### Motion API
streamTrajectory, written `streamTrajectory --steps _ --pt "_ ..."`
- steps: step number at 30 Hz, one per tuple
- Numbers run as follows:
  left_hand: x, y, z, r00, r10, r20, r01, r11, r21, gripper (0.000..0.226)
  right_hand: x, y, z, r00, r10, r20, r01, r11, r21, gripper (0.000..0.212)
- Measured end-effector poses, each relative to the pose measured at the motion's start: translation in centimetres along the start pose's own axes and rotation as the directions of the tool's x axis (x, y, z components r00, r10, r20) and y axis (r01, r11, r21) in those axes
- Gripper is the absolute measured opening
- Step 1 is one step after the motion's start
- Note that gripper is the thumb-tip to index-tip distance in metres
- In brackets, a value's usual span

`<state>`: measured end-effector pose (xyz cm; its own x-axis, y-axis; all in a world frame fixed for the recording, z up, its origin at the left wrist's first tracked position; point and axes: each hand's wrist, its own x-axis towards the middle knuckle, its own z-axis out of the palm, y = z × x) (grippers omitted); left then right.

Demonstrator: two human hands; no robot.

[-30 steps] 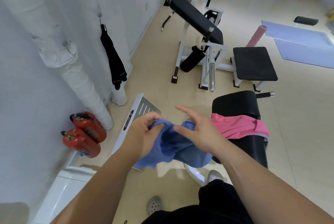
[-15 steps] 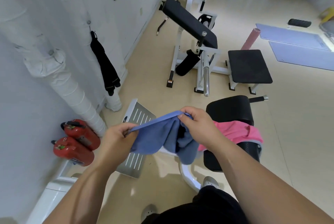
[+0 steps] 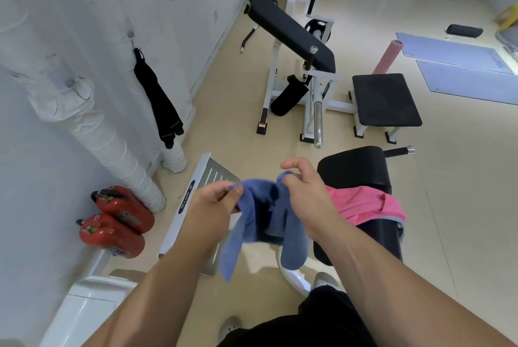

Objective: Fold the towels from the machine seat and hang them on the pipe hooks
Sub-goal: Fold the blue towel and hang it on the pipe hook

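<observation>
Forearms level; fingers of left hand point(image 3: 213, 206) and right hand point(image 3: 305, 195) pinching upper corners of blue towel point(image 3: 293, 245), hanging slack. Pink towel point(image 3: 364, 203) draped over machine seat point(image 3: 353, 167) behind.

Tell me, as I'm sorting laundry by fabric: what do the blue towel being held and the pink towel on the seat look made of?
Blue towel: soft matte cloth, likely microfibre or terry; it hangs limp in thick folds.
Pink towel: thinner matte fabric, perhaps a sports knit; it drapes smoothly over the seat.
</observation>
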<state>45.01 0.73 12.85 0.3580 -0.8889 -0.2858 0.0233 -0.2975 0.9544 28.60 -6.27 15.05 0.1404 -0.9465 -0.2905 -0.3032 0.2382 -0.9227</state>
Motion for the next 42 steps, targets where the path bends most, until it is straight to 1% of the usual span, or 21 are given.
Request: streamTrajectory --steps 2,4,7,10,11,13,16,17,19,21,22,24,27,31,35,37,40,42 --pt "-0.6 0.0 0.6 0.999 -0.025 0.046 0.025 1.000 -0.004 0.022 -0.8 0.0 1.0 1.000 -0.003 0.010 0.002 0.998 0.060 0.021" --pt "-1.4 0.1 1.0 0.997 -0.054 0.051 0.056 0.998 -0.031 0.022 -1.5 -0.1 1.7 0.999 0.005 0.052 -0.011 0.994 0.113 0.020" --pt "-2.0 -0.1 0.7 0.997 -0.071 -0.035 0.067 0.993 -0.096 0.023 -2.3 -0.1 2.2 0.989 0.036 0.145 -0.061 0.982 0.176 0.026" --pt "-2.0 -0.5 -0.6 0.990 -0.091 -0.107 0.080 0.992 -0.101 0.027 -2.7 0.0 2.3 0.957 0.052 0.285 -0.134 0.952 0.275 0.037" --pt "-2.1 -0.5 -1.0 0.989 -0.098 -0.111 0.087 0.991 -0.100 0.028 -2.8 -0.2 2.3 0.949 0.040 0.313 -0.127 0.956 0.263 0.035" --pt "-2.3 -0.6 -1.6 0.991 -0.094 -0.095 0.085 0.992 -0.089 0.033 -2.8 -0.2 2.5 0.943 -0.005 0.332 -0.055 0.983 0.173 0.027" --pt "-2.6 -0.8 -2.1 0.996 -0.052 -0.075 0.045 0.995 -0.089 0.034 -2.4 0.2 3.0 0.933 -0.109 0.342 0.124 0.992 -0.021 0.011" --pt "-2.7 -0.9 -2.2 0.997 -0.042 -0.066 0.034 0.994 -0.106 0.031 -2.2 0.4 3.1 0.926 -0.158 0.343 0.204 0.974 -0.101 0.008" --pt "-2.8 -1.1 -2.5 0.999 -0.023 -0.037 0.019 0.993 -0.114 0.030 -2.0 0.6 3.5 0.905 -0.250 0.344 0.339 0.913 -0.227 0.015" --pt "-2.9 -1.2 -2.7 1.000 -0.008 -0.014 0.006 0.995 -0.099 0.028 -2.0 0.5 3.7 0.877 -0.317 0.360 0.421 0.868 -0.262 0.017" --pt "-2.8 -1.4 -2.8 1.000 -0.002 -0.008 0.001 0.996 -0.085 0.027 -2.0 0.5 3.8 0.866 -0.327 0.377 0.442 0.854 -0.274 0.016" --pt "-2.8 -1.4 -3.0 1.000 0.018 0.006 -0.018 0.998 -0.059 0.028 -1.9 0.5 3.9 0.856 -0.317 0.408 0.452 0.842 -0.295 0.018" --pt "-2.9 -1.2 -3.3 0.999 0.040 0.010 -0.039 0.998 -0.058 0.023 -2.0 0.3 3.9 0.848 -0.323 0.421 0.473 0.820 -0.323 0.023" --pt "-3.2 -1.1 -3.6 0.998 0.016 0.065 -0.012 0.998 -0.054 0.019 -2.4 -0.5 3.7 0.824 -0.312 0.473 0.496 0.801 -0.335 0.036" --pt "-3.6 -0.9 -3.4 0.997 0.017 0.073 -0.015 1.000 -0.026 0.020 -2.6 -1.0 3.8 0.846 -0.291 0.446 0.467 0.808 -0.360 0.052" --pt "-3.9 -0.7 -3.3 0.997 0.039 0.072 -0.039 0.999 0.005 0.022 -2.6 -1.1 3.7 0.850 -0.287 0.443 0.463 0.807 -0.366 0.053" --pt "-4.1 -1.0 -3.1 0.994 0.100 0.047 -0.104 0.992 0.074 0.008 -2.6 -1.1 3.6 0.840 -0.302 0.450 0.482 0.797 -0.365 0.046" --pt "-4.0 -1.2 -2.9 0.995 0.097 0.022 -0.099 0.991 0.087 0.014 -2.6 -1.0 3.6 0.834 -0.313 0.455 0.493 0.793 -0.357 0.046"
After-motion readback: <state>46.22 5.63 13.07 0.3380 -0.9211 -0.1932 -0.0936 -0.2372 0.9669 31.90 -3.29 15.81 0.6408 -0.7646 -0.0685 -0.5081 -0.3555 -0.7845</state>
